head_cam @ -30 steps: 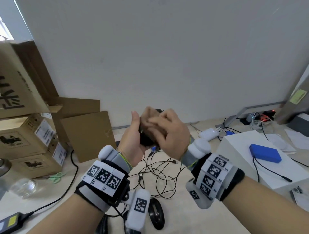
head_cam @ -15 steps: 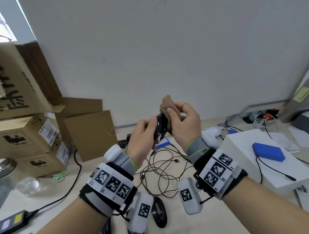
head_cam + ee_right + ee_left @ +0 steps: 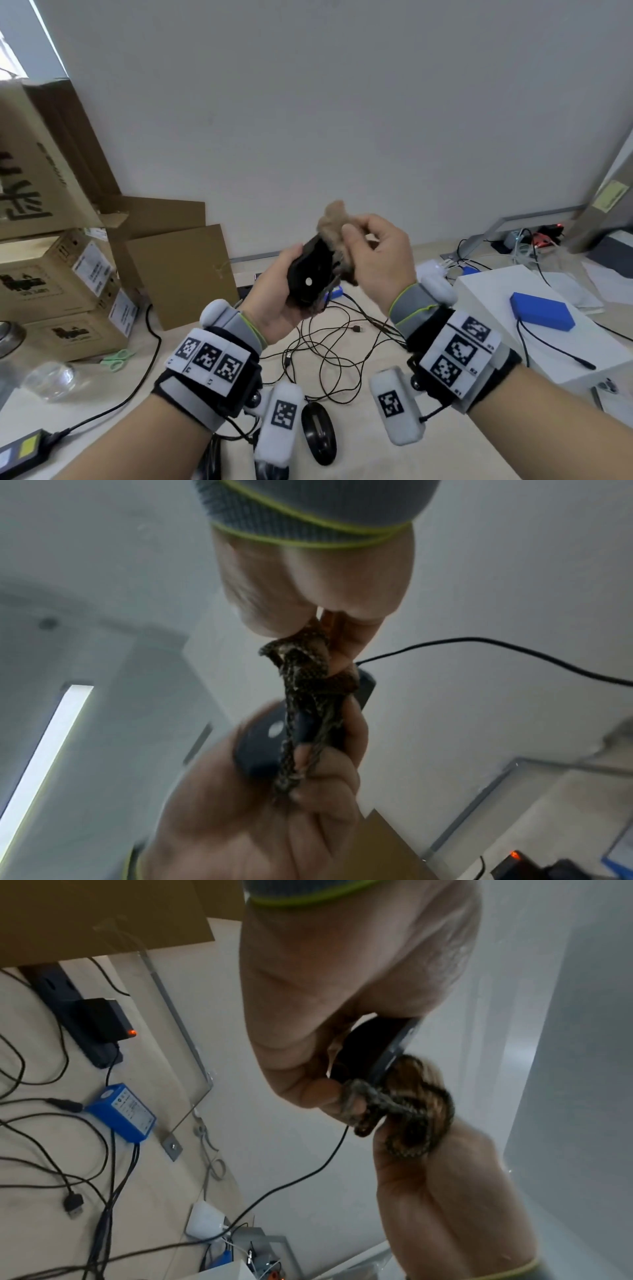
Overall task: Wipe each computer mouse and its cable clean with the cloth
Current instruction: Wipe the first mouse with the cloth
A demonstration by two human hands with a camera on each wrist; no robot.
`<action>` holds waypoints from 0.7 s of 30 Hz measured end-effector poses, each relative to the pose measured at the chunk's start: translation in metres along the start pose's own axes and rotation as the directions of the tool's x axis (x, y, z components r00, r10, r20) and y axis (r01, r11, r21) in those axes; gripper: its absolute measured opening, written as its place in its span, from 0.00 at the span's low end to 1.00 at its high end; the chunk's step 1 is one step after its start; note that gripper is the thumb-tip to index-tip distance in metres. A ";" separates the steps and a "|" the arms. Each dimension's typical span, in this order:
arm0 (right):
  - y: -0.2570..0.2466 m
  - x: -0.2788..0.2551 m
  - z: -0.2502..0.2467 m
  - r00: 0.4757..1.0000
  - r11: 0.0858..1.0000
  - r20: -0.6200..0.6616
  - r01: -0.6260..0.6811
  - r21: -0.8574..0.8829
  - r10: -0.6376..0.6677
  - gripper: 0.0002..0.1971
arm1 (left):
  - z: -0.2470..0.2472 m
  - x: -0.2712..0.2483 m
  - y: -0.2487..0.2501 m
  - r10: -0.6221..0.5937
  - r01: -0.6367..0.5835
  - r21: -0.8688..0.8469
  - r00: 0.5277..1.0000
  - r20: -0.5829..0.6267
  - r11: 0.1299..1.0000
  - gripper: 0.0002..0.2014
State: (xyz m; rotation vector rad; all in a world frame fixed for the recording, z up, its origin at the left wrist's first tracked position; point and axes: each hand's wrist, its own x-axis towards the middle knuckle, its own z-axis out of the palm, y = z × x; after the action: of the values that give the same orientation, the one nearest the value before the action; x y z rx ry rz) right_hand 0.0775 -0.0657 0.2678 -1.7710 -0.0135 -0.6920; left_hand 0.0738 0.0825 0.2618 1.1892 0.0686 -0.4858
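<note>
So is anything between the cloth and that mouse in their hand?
Nothing visible. The right hand pinches the cloth right against the black mouse, which the left hand holds up above the desk.

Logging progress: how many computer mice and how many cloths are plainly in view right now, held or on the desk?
Computer mice: 2, held mouse in the left hand, desk mouse lying below.
Cloths: 1, cloth pinched by the right hand.
Total: 3.
</note>
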 end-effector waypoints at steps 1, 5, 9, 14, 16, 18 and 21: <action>0.002 0.006 -0.005 0.996 0.999 -0.084 -0.034 0.017 0.036 0.07 | -0.002 0.000 0.002 -0.017 0.017 -0.021 1.000 0.003 1.000 0.22; 0.008 0.014 -0.014 0.989 0.993 -0.084 -0.118 0.031 0.120 0.08 | -0.009 0.000 0.007 -0.017 0.019 -0.082 1.000 0.021 0.996 0.27; 0.005 0.000 -0.009 0.978 0.948 0.150 0.179 -0.263 -0.143 0.20 | 0.000 -0.004 0.008 0.052 -0.052 -0.084 0.999 -0.007 0.995 0.25; -0.007 -0.027 0.005 0.848 0.842 0.333 0.494 -0.217 -0.412 0.12 | 0.007 0.003 0.006 0.131 -0.136 -0.024 0.983 -0.130 0.990 0.16; -0.007 -0.027 0.005 0.827 0.844 0.395 0.500 -0.194 -0.399 0.11 | 0.007 0.003 0.006 0.133 -0.134 0.007 0.982 -0.131 0.991 0.13; -0.004 -0.010 0.001 0.895 0.866 0.302 0.412 -0.284 -0.327 0.10 | 0.008 0.000 0.007 0.128 -0.126 0.025 0.982 -0.139 0.992 0.17; 0.003 0.012 -0.003 0.961 0.879 0.150 0.275 -0.391 -0.234 0.10 | 0.010 -0.001 0.008 0.117 -0.114 0.031 0.984 -0.135 0.993 0.21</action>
State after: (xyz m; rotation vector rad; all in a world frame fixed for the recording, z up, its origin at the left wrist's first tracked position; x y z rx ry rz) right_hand 0.0870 -0.0732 0.2708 -2.2338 -0.1848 -0.8410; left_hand 0.0737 0.0760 0.2730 1.2408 0.1108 -0.3034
